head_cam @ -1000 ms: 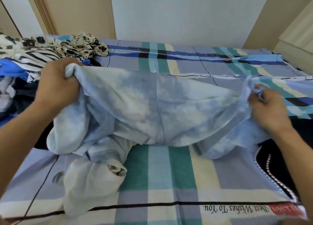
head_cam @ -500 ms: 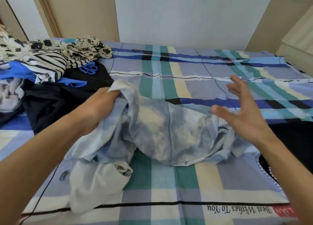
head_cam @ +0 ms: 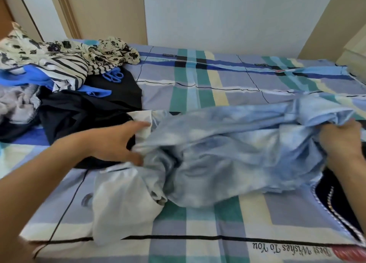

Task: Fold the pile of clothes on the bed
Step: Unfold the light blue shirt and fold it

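Note:
A blue-and-white tie-dye garment (head_cam: 227, 152) lies bunched across the middle of the plaid bed (head_cam: 198, 80). My left hand (head_cam: 116, 142) grips its left end, thumb and fingers around the white fabric there. At the right, my right hand (head_cam: 340, 142) holds the garment's other end, its fingers curled into the pale blue cloth. A white part of the garment (head_cam: 122, 207) trails toward the near edge. The pile of clothes (head_cam: 59, 80) sits at the left: floral, striped, blue, grey and black pieces heaped together.
A dark garment with a beaded white trim (head_cam: 336, 203) lies at the near right, partly under the tie-dye one. Walls and a door frame (head_cam: 65, 11) stand behind the bed. The bed's near edge carries printed lettering (head_cam: 291, 250).
My right hand, open in the air half a second ago, has moved right and taken hold of the garment's right end. My left hand has shifted along the left end. The garment is stretched wider.

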`<state>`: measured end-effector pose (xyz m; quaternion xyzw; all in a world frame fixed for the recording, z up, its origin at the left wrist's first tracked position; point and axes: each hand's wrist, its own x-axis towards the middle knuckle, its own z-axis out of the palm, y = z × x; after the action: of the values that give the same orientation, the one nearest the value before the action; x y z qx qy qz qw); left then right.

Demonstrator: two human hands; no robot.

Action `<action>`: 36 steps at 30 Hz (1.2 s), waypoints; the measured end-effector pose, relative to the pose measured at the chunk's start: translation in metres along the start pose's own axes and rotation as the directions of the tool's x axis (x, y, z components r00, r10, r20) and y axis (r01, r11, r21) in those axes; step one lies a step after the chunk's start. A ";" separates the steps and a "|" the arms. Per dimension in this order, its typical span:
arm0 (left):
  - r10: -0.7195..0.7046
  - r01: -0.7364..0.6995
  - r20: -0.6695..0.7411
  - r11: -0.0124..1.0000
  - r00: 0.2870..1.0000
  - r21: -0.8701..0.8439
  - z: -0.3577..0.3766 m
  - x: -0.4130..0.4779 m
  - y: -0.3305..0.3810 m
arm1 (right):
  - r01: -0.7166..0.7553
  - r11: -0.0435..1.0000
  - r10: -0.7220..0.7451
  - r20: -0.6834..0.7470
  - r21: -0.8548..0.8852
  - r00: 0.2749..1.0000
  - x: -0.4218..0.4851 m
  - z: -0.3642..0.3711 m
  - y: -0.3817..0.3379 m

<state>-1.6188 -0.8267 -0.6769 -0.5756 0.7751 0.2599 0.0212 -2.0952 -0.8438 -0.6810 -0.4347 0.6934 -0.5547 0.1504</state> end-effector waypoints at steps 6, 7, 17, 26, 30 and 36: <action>0.115 -0.110 -0.069 0.992 0.991 0.067 0.037 0.029 0.029 | 0.166 0.972 -0.166 0.011 -0.166 0.986 -0.011 0.006 -0.004; 0.160 -0.159 -0.129 0.987 0.979 0.012 0.041 0.031 0.039 | 0.259 0.961 -0.247 0.123 -0.092 0.961 -0.037 0.016 -0.027; 0.275 -0.244 -0.038 0.774 0.961 -0.584 0.046 0.008 0.089 | 0.671 0.741 -0.414 0.809 0.034 0.417 -0.084 0.065 -0.033; -0.220 0.209 0.025 0.952 0.975 0.221 0.047 0.047 0.001 | 0.290 0.855 -0.140 0.348 -0.430 0.927 0.005 -0.021 0.005; -0.055 0.142 -0.196 0.873 0.979 0.466 0.071 0.051 0.033 | 0.225 0.827 0.000 0.399 -0.516 0.917 0.001 -0.013 0.010; 0.400 -0.311 -0.264 0.895 0.878 0.320 0.115 0.065 0.081 | 0.504 0.816 -0.145 0.745 -0.282 0.651 -0.035 0.015 -0.007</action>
<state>-1.7446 -0.8183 -0.7673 -0.4484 0.8889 0.0544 -0.0768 -2.0618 -0.8268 -0.6897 -0.7531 0.6039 -0.1847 0.1844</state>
